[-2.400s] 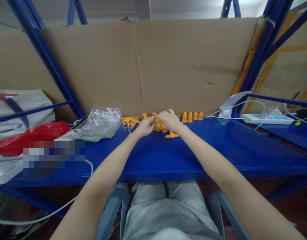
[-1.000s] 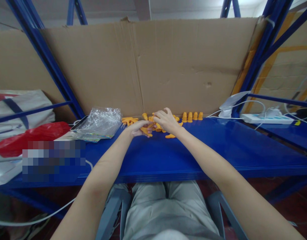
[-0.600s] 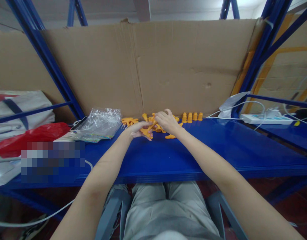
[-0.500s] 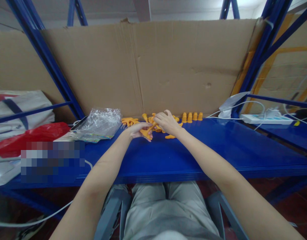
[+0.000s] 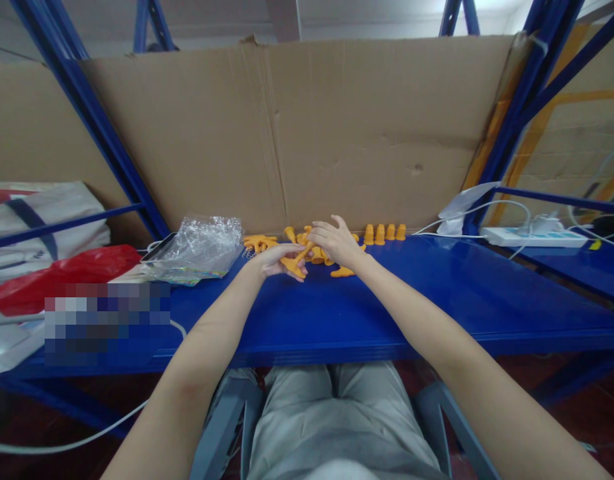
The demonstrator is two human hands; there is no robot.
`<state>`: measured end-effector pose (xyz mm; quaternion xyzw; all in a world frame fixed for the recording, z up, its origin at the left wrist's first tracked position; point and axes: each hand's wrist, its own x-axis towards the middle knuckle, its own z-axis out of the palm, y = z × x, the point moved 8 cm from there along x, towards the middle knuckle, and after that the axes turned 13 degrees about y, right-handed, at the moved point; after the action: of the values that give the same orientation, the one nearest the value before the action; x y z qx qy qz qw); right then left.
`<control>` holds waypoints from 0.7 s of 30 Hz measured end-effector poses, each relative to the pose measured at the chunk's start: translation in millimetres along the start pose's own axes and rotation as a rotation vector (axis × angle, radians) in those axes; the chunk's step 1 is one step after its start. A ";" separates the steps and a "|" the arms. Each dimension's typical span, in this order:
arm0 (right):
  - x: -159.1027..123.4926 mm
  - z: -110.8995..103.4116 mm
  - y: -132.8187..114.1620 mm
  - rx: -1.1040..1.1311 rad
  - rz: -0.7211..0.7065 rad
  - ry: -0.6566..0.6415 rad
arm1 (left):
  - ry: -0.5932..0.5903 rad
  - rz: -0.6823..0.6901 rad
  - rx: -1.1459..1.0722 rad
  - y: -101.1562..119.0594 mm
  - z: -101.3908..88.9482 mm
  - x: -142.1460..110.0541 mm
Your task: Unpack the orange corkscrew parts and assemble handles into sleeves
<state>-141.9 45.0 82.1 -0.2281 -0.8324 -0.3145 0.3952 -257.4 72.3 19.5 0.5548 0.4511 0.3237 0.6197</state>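
Our left hand [image 5: 275,261] grips a forked orange piece [image 5: 293,267] over the blue tabletop [image 5: 337,313], in front of the pile. Our right hand [image 5: 337,241] is palm down just beside its upper end; we cannot tell whether those fingers close on anything. Around and beyond our hands lies a small orange pile [image 5: 317,256], partly hidden, with a loose orange piece [image 5: 342,272] nearer us. To the right, four orange cups [image 5: 385,233] stand in a row (rather neatly). Left of the pile are orange branching pieces [image 5: 259,241] and a clear plastic bag [image 5: 201,248].
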 end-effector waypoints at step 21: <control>-201.8 -26.3 188.4 -0.155 1.615 -0.024 | 0.689 0.448 0.030 24.2 -65.1 6.8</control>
<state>107.8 131.5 -2.1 -0.7886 -0.3909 0.0135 0.4744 -312.2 108.5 43.3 0.5074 0.5051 0.6109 0.3381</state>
